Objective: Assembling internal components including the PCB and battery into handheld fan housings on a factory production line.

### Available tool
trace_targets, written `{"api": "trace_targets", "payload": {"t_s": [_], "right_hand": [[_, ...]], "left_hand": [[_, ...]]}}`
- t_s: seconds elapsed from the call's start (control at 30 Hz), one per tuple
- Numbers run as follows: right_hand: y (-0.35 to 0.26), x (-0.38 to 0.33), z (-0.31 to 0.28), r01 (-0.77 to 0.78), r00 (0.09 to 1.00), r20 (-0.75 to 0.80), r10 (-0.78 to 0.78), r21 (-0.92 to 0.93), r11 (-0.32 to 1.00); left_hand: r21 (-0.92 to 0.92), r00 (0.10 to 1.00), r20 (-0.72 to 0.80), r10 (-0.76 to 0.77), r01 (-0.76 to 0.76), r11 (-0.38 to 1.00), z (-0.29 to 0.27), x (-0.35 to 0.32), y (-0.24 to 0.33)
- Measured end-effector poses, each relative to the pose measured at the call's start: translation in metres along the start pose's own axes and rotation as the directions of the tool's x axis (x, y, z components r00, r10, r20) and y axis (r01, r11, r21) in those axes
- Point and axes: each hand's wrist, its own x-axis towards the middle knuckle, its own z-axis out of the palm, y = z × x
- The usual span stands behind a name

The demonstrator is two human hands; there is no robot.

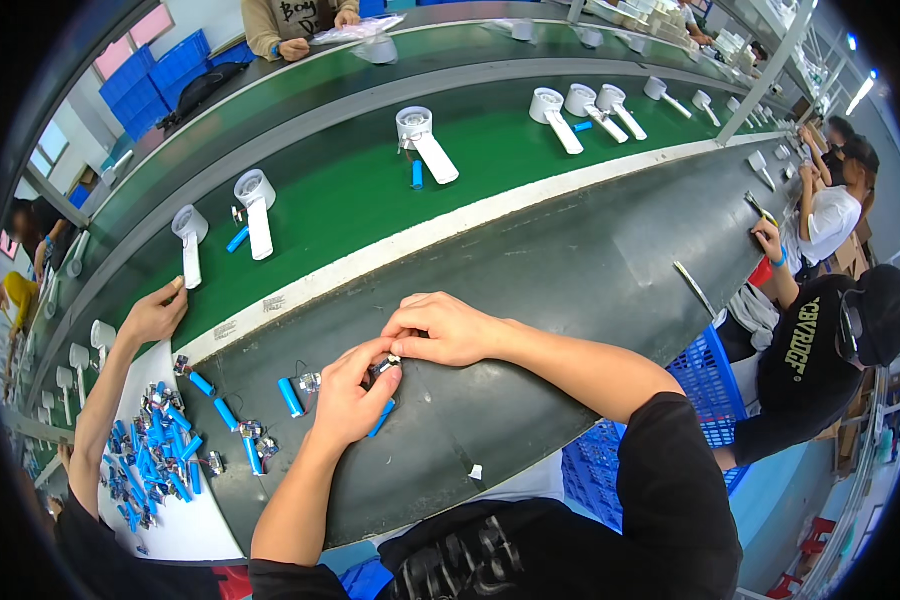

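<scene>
My left hand (350,400) and my right hand (448,330) meet over the dark worktop, fingers pinched together around a small circuit board (382,367) with a pale part on it. Fingers cover most of that board. A blue cylindrical battery (381,419) shows beside my left hand, partly hidden by it; whether it is wired to the board I cannot tell. Left of my left hand lies another blue battery (291,397) with a small board (311,382) by its end. Further left are several more batteries with boards (253,455).
A heap of blue batteries (155,455) lies on a white surface at left. A co-worker's hand (157,312) touches a white handheld fan housing (190,245) on the green conveyor belt (340,215). More housings (433,150) stand along it. Blue crates (705,385) are at right, near another person (820,350).
</scene>
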Motion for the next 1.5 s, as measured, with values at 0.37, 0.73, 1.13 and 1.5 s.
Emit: {"api": "trace_targets", "payload": {"t_s": [0.37, 0.73, 1.13, 1.5], "right_hand": [[0.002, -0.002, -0.002, 0.057, 0.998, -0.026, -0.057, -0.017, 0.998], [-0.002, -0.008, -0.007, -0.072, 0.992, -0.100, 0.075, 0.030, 0.997], [-0.007, -0.014, -0.019, -0.148, 0.955, -0.245, 0.167, 0.094, 0.984], [-0.004, -0.001, -0.054, -0.408, 0.878, -0.066, 0.474, 0.414, 0.814]], "left_hand": [[0.080, 0.997, 0.011, 0.081, -0.082, 0.993, 0.001, 0.002, 0.001], [0.039, 0.997, 0.024, 0.074, -0.075, 0.996, 0.004, 0.007, 0.010], [0.001, 1.000, -0.010, 0.018, -0.018, 1.000, 0.015, 0.011, 0.021], [-0.004, 0.997, 0.022, -0.072, 0.072, 0.997, 0.021, 0.019, 0.048]]}}
